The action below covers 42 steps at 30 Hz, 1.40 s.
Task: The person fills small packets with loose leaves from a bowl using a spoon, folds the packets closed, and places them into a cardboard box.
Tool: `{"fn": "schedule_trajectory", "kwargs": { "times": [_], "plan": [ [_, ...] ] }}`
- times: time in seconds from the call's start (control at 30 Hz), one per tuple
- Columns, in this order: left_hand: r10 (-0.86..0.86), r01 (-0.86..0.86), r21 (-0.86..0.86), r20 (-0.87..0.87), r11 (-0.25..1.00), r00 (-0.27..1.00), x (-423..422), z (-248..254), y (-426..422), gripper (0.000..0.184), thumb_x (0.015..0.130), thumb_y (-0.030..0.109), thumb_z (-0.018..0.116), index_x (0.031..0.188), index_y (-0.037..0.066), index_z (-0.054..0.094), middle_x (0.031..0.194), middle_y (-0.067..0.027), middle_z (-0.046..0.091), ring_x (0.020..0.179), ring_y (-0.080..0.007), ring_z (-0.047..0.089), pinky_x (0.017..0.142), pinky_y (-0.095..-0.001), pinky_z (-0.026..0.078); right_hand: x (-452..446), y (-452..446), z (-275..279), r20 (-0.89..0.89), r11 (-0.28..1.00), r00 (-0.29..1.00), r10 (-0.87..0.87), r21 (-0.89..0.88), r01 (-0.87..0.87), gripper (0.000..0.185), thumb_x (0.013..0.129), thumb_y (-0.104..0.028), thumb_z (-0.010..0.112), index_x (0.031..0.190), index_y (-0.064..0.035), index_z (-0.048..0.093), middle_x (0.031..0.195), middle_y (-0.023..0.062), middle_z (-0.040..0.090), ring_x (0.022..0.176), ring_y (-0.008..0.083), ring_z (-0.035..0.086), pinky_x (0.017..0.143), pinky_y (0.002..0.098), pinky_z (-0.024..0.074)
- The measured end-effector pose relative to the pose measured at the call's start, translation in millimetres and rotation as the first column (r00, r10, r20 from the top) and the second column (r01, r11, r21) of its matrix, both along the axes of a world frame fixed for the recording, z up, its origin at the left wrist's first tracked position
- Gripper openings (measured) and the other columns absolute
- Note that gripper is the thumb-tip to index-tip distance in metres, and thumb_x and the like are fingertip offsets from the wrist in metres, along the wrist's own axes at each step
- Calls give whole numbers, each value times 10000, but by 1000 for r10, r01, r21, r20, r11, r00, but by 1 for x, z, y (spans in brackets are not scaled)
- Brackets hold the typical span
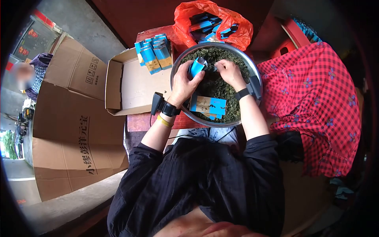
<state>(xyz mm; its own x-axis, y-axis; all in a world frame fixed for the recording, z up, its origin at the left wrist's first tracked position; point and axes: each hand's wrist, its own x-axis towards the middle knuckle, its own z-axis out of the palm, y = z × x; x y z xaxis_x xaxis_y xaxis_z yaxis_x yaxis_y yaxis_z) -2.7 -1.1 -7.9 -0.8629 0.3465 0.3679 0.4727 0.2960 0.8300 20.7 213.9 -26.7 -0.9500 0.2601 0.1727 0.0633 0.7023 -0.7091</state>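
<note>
My left hand [182, 86] is wrapped round a small blue paper packet [196, 68] with its top end open. Just to the right of that opening, my right hand [230, 74] has its fingers pinched together; what they hold, if anything, I cannot make out. Both hands are over a round metal basin [258, 75] full of dried green leaves [233, 96]. On the leaves near the basin's front lie several flat blue and gold packets [208, 105].
Left of the basin, a shallow cardboard tray [134, 93] holds blue and gold packets [154, 57]. Behind the basin, a red plastic bag [245, 31] contains more packets. A large cardboard box [75, 102] stands left, red checked cloth [316, 94] right. Another person's patterned sleeve [35, 79] shows far left.
</note>
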Motion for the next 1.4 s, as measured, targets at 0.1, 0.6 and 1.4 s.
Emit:
{"fn": "schedule_trajectory", "kwargs": {
  "times": [0.1,0.6,1.4],
  "plan": [
    [-8,8,-21,-10,1000,1000,1,0,-2,536,844,273,749,1246,-21,552,1058,-131,627,912,-173,607,801,-295,501,-7,6,-7,95,977,995,-15,-210,35,284,922,-306,568,972,-58,696,853,129,714,830,286,696,753,383,528],
    [-35,35,-63,-3,997,999,5,6,0,558,781,277,772,1214,-3,558,1077,-207,616,991,-353,627,848,-396,509,18,-7,43,-308,785,939,-151,-615,-75,333,1004,-312,519,899,-14,625,720,-4,608,616,56,558,526,228,458],
    [-49,47,-105,-23,993,999,1,4,1,552,792,327,740,1204,-3,575,1138,-209,633,1055,-365,624,882,-417,504,18,-9,40,-614,989,789,-41,84,118,142,938,-195,594,940,-59,632,806,143,664,744,353,650,649,433,505]
  ]
}}
